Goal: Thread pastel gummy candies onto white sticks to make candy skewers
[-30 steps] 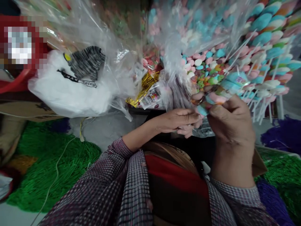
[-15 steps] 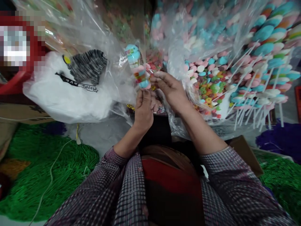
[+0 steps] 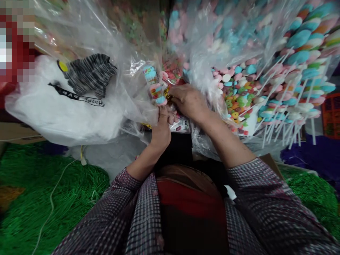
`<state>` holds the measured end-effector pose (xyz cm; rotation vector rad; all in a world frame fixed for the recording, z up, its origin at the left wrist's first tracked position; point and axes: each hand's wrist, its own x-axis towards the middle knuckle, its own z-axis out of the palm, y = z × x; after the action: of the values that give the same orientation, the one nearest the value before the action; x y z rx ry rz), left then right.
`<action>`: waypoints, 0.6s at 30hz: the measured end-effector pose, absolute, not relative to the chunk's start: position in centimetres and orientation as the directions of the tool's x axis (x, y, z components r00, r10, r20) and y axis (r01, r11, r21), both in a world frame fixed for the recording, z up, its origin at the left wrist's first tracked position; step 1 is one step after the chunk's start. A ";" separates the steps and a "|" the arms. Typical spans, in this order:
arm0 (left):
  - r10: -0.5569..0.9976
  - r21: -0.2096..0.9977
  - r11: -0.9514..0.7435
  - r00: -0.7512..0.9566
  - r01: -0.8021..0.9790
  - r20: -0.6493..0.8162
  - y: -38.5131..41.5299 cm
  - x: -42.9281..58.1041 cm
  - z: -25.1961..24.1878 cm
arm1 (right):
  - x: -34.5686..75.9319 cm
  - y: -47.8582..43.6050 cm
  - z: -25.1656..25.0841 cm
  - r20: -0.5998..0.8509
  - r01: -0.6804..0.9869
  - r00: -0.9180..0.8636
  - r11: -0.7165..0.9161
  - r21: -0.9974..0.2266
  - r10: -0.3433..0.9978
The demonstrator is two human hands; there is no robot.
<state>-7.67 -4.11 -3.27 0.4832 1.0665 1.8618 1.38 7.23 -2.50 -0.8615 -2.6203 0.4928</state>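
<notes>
While the left hand (image 3: 161,129) pinches candy (image 3: 156,91), stacked but seemingly untied, the right hand (image 3: 190,101) curls at gold ties (image 3: 167,93), hold unclear.

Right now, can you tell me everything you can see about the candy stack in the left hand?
The candy stack is short and colourful: a blue top with a small printed label, striped pink, white, orange and blue pieces below. It looks soft, in what seems clear plastic wrapping. It points away from the body, its top tilted slightly left. The left hand grips its lower end. Gold strips show just beside it; whether they touch it is unclear.
</notes>
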 end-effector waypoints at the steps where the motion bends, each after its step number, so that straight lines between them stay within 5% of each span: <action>1: 0.852 0.819 -0.225 -0.514 -0.528 -0.097 -4.2 -7.7 -3.3 | 0.6 7.2 -2.3 0.184 0.474 -0.796 0.784 -0.401 0.576; 10: 0.834 0.788 -0.228 -0.533 -0.572 -0.146 -4.0 -7.9 -3.0 | -0.8 8.4 -2.6 0.087 0.438 -0.870 0.842 -0.314 0.485; 18: 0.818 0.846 -0.187 -0.556 -0.499 -0.147 -3.6 -7.7 -3.2 | 4.4 10.1 -2.8 0.099 0.547 -0.798 0.784 -0.292 0.594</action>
<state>-7.66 -3.56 -3.16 0.4282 1.1500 1.8662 4.42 10.09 -2.81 -0.9009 -2.7897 0.3724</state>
